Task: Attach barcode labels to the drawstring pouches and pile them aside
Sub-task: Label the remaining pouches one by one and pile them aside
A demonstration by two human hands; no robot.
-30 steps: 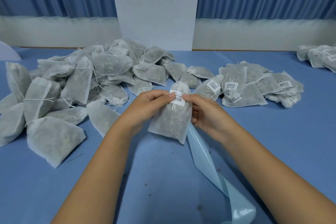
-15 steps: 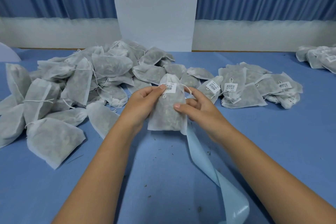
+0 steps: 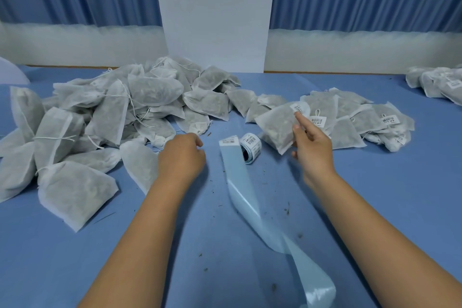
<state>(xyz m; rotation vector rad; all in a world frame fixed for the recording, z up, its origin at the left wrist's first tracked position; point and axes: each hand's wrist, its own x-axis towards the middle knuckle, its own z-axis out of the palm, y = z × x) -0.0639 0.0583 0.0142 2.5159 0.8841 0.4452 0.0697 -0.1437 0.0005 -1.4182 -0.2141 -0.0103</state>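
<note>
A labelled pouch (image 3: 276,124) lies tilted at the left edge of the labelled pile (image 3: 360,120), its barcode label (image 3: 299,108) at the top. My right hand (image 3: 311,149) is just to its right with fingers spread, thumb and forefinger at the pouch's edge, not clasping it. My left hand (image 3: 182,155) hovers with its fingers curled and nothing in it, beside the big heap of unlabelled pouches (image 3: 105,117). Between the hands lies the label roll (image 3: 251,147), its pale blue backing strip (image 3: 247,192) trailing toward me.
A blue cloth (image 3: 387,195) covers the table, flecked with dark crumbs. Another group of labelled pouches (image 3: 437,82) sits at the far right edge. A white pillar (image 3: 215,15) and blue curtains stand behind the table.
Both hands held the pouch upright at centre, pressing on its label. The right hand has since carried it right onto the labelled pile, the left has let go, and the label roll now shows.
</note>
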